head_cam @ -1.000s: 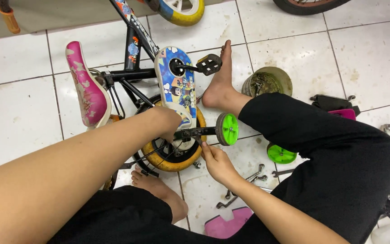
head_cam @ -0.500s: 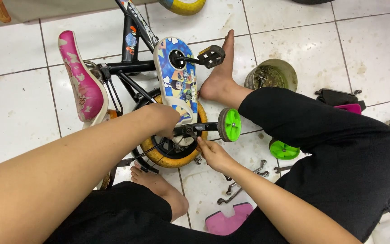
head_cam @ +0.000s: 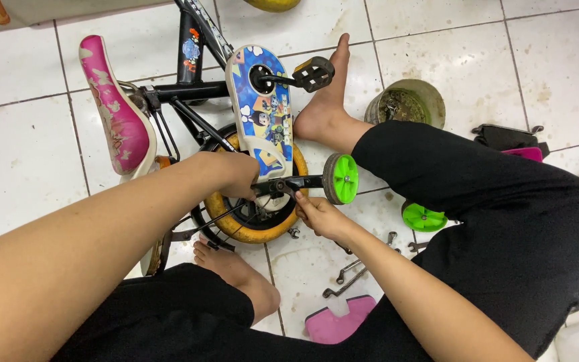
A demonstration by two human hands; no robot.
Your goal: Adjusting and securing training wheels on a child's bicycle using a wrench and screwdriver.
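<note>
**Hand positions at the rear axle of the child's bicycle**

While the bicycle lies across the person's lap side of the tiled floor (head_cam: 21,161), both hands work at the hub of the yellow rear wheel (head_cam: 236,224). The left hand (head_cam: 236,175) is curled closed at the axle end, just to the left of the stabiliser arm (head_cam: 303,182); what it grips is hidden under the knuckles and cannot be told. The right hand (head_cam: 319,216) sits directly below that arm, fingers pinched upward toward the axle nut; whether it holds a tool or only the fitting cannot be told.

The stabiliser arm runs out from the grip to the right, its long axis roughly level, and ends at the green training wheel (head_cam: 341,178). The right hand is the nearer of the two to that wheel.

Close below the right hand, spanners (head_cam: 353,268) lie loose on the tiles, with a pink plastic part (head_cam: 333,322) nearer the person. A second green training wheel (head_cam: 422,218) lies detached, further right of the grip, against the trouser leg.

Above the grip stands the printed chain guard (head_cam: 263,110), then the black pedal (head_cam: 313,74). Left of the grip rises the pink saddle (head_cam: 115,110). Furthest right sits a round dirty tin (head_cam: 407,104).
</note>
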